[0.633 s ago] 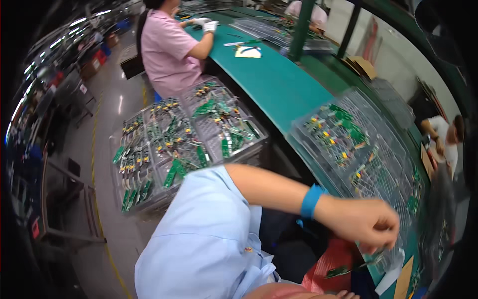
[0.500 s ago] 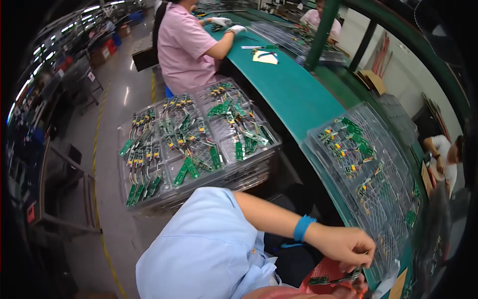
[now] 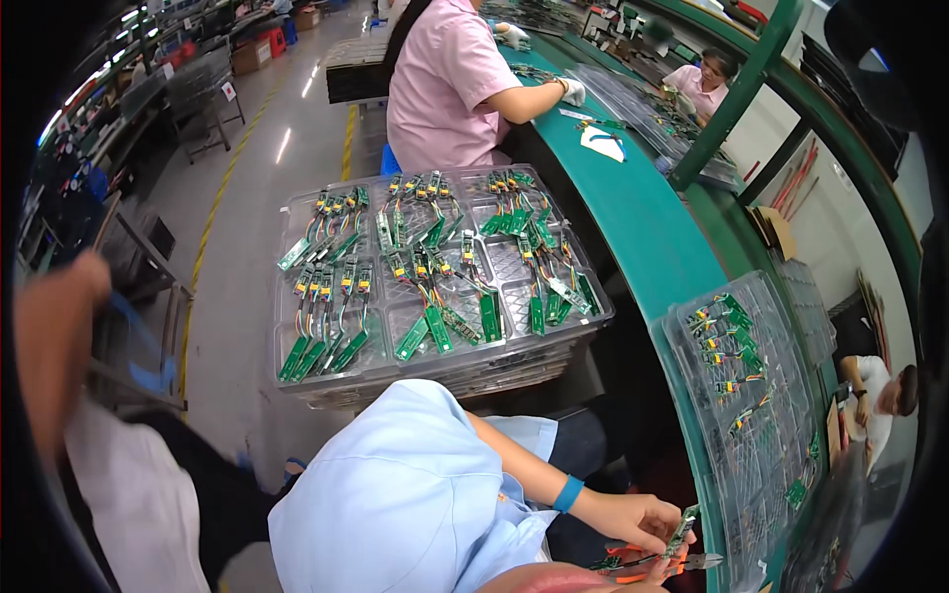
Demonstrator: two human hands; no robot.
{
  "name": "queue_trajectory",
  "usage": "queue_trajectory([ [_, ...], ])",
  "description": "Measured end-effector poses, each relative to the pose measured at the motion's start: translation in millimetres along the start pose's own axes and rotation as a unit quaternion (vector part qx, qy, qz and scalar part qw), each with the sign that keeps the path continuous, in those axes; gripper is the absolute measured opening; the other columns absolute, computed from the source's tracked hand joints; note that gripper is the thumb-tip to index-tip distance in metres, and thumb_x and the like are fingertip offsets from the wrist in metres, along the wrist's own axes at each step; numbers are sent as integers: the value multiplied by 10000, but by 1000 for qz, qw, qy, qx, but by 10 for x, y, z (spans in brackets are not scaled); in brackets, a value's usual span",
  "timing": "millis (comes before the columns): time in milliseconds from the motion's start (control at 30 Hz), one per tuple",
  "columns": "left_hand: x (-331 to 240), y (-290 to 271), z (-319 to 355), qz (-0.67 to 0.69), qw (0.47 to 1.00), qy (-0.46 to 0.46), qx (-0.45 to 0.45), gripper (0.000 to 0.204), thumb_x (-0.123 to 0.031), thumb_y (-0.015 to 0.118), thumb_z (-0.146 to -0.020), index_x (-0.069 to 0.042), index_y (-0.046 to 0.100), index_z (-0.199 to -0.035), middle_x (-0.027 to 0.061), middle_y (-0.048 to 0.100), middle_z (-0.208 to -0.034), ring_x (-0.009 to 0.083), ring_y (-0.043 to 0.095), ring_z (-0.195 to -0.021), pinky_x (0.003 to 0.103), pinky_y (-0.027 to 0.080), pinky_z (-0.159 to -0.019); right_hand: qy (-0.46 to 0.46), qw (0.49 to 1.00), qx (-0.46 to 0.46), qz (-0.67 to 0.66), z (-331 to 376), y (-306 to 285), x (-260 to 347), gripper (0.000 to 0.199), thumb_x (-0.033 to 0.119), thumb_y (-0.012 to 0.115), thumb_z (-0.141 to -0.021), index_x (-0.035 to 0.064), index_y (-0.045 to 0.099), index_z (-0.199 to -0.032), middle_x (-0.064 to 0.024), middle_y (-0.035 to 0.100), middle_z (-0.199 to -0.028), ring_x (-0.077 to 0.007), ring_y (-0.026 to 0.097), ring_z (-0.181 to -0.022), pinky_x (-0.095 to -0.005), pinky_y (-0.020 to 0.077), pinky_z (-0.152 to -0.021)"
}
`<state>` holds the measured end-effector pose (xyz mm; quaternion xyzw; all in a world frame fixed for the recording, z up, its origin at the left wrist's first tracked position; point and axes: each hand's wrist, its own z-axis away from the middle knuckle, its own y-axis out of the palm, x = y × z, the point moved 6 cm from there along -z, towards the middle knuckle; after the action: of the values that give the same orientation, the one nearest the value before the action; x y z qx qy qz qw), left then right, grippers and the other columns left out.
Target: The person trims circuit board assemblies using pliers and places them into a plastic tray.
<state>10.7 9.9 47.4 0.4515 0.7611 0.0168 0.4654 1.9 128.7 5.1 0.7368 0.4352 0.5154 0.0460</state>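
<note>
My left hand (image 3: 633, 518), with a blue band on its wrist, is closed, its fingers pinching a small green circuit board (image 3: 682, 530) that stands up on edge. Just below it, my right hand (image 3: 654, 571) shows only in part at the lower edge. Its fingers are closed around orange-handled pliers (image 3: 702, 560), whose metal jaws point right, under the board. Dark wires and another small board piece (image 3: 605, 563) lie beside the handles; how they join the held board is hidden.
Stacked clear trays (image 3: 435, 368) of wired boards stand ahead of my arm. Another clear tray (image 3: 741, 415) with boards lies on the green bench (image 3: 633, 227) at right. A co-worker in pink (image 3: 445, 89) sits beyond. At left, a passing person's blurred arm (image 3: 54, 346) comes close.
My view has shifted, so the trays sit further right. The board now shows upright in my left hand, and the pliers' jaws have come into sight. A person has appeared at left.
</note>
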Motion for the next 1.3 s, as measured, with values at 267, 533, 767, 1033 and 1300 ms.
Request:
queue_trajectory([
  [267,29,-115,131,-159,986,53,-6,344,-91,494,-836,-29,434,-1169,60,524,-976,90,512,-762,187,421,-644,80,993,-79,-22,154,-16,-212,271,247,479,-837,87,428,-1049,-79,509,-928,-157,508,-753,-260,436,-645],
  [533,-162,-547,158,15,990,-37,-137,378,-121,457,-876,-27,379,-1233,84,510,-1082,113,517,-824,211,436,-697,160,965,-195,-68,475,-147,-413,317,300,451,-860,93,427,-1099,-60,505,-940,-130,494,-752,-262,431,-662],
  [767,-169,-814,24,20,979,-86,-184,394,-134,445,-885,-17,358,-1252,82,508,-1102,118,527,-804,220,448,-700,134,948,-267,109,580,-85,-390,346,309,456,-864,105,419,-1141,-70,543,-885,-142,518,-686,-289,445,-598],
  [1033,-53,-854,-10,66,954,-134,-260,399,-94,496,-844,-1,378,-1214,131,512,-1065,175,560,-777,286,500,-658,185,855,-220,431,103,207,-190,446,220,366,-879,-50,334,-1233,-134,498,-995,-186,470,-769,-260,388,-741],
  [1300,58,-853,4,61,948,-155,-271,415,-58,487,-834,23,359,-1220,162,499,-1081,207,550,-824,306,504,-674,135,797,-150,569,-201,206,23,435,124,560,-752,3,438,-1151,-123,508,-935,-221,466,-711,-284,398,-650],
])
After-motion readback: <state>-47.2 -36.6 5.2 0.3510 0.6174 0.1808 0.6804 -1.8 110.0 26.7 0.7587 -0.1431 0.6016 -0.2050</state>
